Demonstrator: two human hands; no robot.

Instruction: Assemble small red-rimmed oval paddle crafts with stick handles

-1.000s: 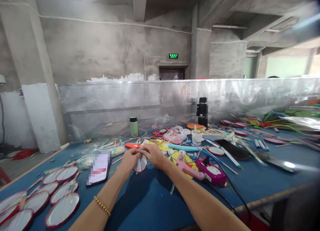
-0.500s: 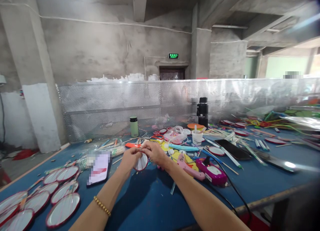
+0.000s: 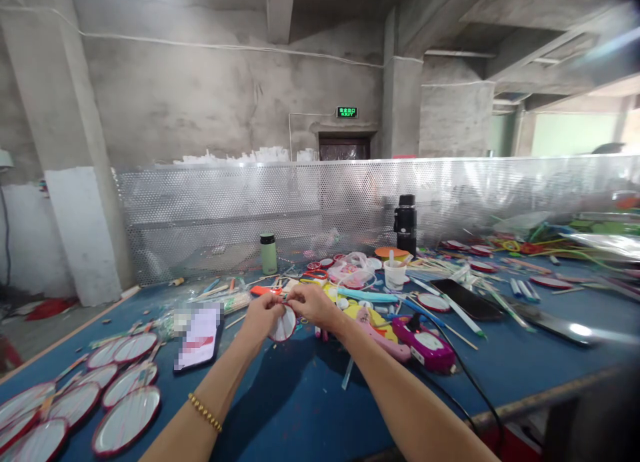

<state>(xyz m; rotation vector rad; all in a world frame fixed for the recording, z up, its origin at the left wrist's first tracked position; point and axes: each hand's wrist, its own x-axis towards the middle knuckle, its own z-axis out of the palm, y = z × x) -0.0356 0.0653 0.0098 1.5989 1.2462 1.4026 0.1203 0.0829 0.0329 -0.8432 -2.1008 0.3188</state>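
Note:
A small round white disc with a red rim (image 3: 283, 325) hangs upright between my two hands above the blue table. My left hand (image 3: 263, 317) pinches its upper left edge with thumb and fingers. My right hand (image 3: 314, 306) has its fingertips closed at the top of the same disc, close beside the left thumb. The exact spot where the fingers meet is too small to make out. Just behind the hands lies an orange-red piece (image 3: 265, 291). A pink glue gun (image 3: 383, 342) lies to the right of my right wrist.
Several larger red-rimmed white discs with sticks (image 3: 127, 421) cover the left side. A phone (image 3: 200, 337) lies closer in. Beyond stand a green bottle (image 3: 269, 255), a black flask (image 3: 405, 225) and a white cup (image 3: 395, 275). A purple device (image 3: 424, 343) trails a black cable rightward.
My right hand's fingers have shifted slightly at the disc's top edge. The disc has turned a little and stays between both hands. My left hand is nearly still.

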